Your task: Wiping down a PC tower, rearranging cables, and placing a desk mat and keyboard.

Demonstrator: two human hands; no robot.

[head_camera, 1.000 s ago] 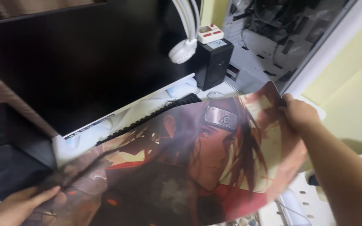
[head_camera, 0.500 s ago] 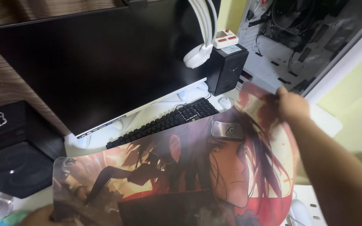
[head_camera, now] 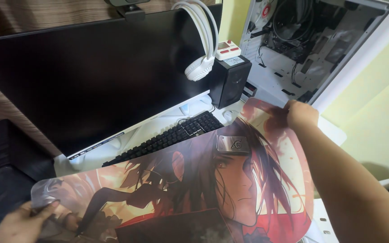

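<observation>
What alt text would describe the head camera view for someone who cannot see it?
Two hands hold a large illustrated desk mat by its ends, left hand at the near corner, right hand at the far edge, above a black keyboard and before a dark monitor with white headphones.

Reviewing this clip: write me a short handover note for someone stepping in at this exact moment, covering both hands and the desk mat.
Left hand: grips the near-left corner of the printed desk mat.
Right hand: grips the mat's far-right corner.
Position: the mat is held over the desk, curved, in front of the black keyboard and monitor, beside the small black speaker.
Done: mat held at both ends.
Left: it is not lying flat.
</observation>
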